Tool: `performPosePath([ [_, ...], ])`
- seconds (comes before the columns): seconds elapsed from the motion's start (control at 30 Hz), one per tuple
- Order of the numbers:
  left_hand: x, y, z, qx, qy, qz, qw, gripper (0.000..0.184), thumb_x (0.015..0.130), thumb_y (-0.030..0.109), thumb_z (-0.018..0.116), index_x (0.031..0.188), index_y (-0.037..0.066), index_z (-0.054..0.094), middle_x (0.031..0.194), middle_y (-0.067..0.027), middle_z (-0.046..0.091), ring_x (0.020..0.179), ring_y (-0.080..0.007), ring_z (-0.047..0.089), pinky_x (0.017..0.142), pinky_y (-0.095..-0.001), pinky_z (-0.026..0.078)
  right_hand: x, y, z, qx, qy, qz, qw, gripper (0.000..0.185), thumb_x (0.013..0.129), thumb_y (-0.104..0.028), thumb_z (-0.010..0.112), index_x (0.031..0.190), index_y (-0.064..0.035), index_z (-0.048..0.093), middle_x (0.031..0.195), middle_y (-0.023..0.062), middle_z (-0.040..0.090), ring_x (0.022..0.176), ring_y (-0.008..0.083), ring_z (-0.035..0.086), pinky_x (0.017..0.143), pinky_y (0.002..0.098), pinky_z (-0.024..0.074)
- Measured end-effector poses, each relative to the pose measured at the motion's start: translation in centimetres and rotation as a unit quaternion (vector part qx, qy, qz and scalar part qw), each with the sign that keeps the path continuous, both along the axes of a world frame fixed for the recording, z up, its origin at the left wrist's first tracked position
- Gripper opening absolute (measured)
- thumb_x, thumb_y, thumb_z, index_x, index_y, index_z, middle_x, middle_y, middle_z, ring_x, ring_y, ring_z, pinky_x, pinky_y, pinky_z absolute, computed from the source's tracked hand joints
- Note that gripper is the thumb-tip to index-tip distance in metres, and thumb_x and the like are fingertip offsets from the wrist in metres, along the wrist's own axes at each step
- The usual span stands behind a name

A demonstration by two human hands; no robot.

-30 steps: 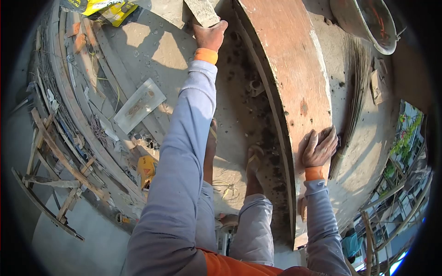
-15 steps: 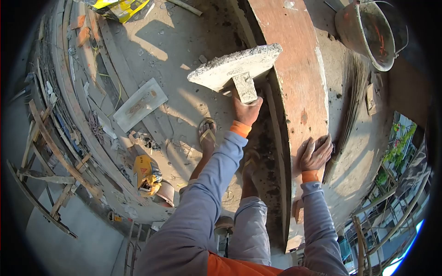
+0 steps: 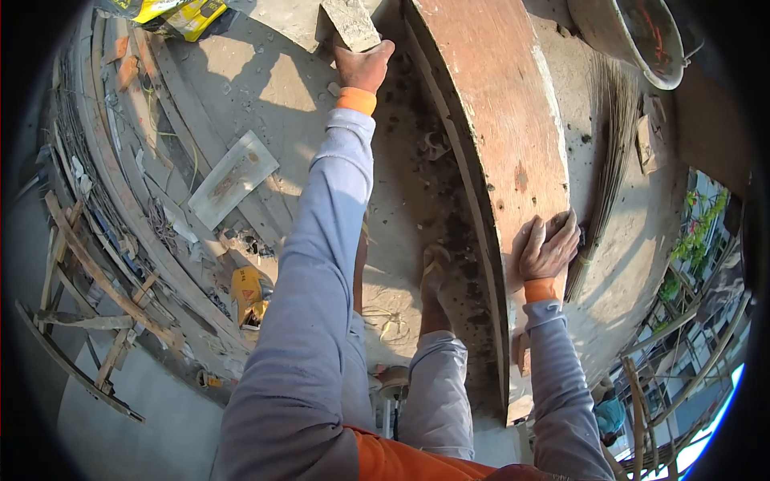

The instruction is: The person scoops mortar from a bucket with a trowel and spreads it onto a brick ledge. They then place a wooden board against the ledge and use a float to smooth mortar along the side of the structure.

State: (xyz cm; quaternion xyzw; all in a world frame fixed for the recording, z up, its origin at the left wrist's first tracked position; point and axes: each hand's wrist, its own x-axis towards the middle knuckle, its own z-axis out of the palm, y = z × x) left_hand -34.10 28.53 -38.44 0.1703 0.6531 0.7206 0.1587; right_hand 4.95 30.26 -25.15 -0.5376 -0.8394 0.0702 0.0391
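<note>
My left hand (image 3: 365, 67), at the end of a stretched arm, is closed around the block handle of a mortar-crusted hawk (image 3: 295, 19). The hawk's pale plate runs out of view at the top, so its far side is hidden. On the near part of a long reddish plywood board (image 3: 489, 104) lies my right hand (image 3: 550, 247), palm down, with thumb and fingers apart and fingertips near the board's right edge. Nothing shows in that hand.
A bucket (image 3: 659, 48) and a bundle of thin sticks (image 3: 608, 168) stand and lie right of the board. To the left are a pale rectangular panel (image 3: 234, 180), timber strips (image 3: 120, 184), a yellow bag (image 3: 247, 293) and scattered debris. Another yellow-black bag (image 3: 180, 16) sits at the top.
My left hand has carried the hawk forward and to the left, away from the board's edge. The right hand stays on the board. The view has shifted slightly.
</note>
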Motion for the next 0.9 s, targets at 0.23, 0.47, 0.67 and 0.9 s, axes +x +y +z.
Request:
performPosePath([
  [0.23,18.1,-7.2,1.6,-0.048,-0.063,0.036,0.996,0.038,0.063,-0.008,0.062,0.098,0.002,0.052,0.088,-0.0014,0.053,0.077,-0.0090,0.050,0.069,-0.0253,0.045,0.0,-0.4,0.0,0.004,-0.011,-0.008,1.000,0.069,0.085,-0.050,0.044,0.127,0.0043,0.036,0.112,0.0214,0.048,0.105,0.0379,0.045,0.090,0.0452,0.0331],
  [0.47,30.6,-15.1,5.3,-0.166,-0.075,-0.101,0.978,0.050,0.067,0.005,0.067,0.113,0.002,0.047,0.103,-0.0114,0.057,0.093,-0.0203,0.057,0.080,-0.0332,0.046,0.0,-0.9,0.2,0.021,-0.007,-0.013,1.000,0.067,0.085,-0.049,0.046,0.128,0.0025,0.037,0.111,0.0199,0.049,0.105,0.0366,0.046,0.089,0.0440,0.0348],
  [0.67,34.0,-21.5,10.1,-0.186,-0.153,-0.034,0.970,0.048,0.065,0.004,0.067,0.110,0.002,0.050,0.089,-0.0072,0.060,0.080,-0.0197,0.059,0.075,-0.0326,0.048,-0.1,-1.1,0.9,0.013,-0.021,-0.040,0.999,0.067,0.084,-0.051,0.047,0.127,0.0000,0.038,0.111,0.0187,0.050,0.106,0.0359,0.046,0.090,0.0441,0.0345],
  [0.9,22.1,-33.9,17.5,-0.147,-0.203,0.151,0.956,0.022,0.071,-0.002,0.059,0.093,0.002,0.058,0.090,-0.0044,0.059,0.082,-0.0153,0.056,0.076,-0.0297,0.046,0.2,-2.5,3.0,0.009,-0.069,-0.070,0.995,0.079,0.080,-0.059,0.051,0.135,-0.0064,0.034,0.132,0.0216,0.038,0.122,0.0366,0.036,0.102,0.0441,0.0271],
])
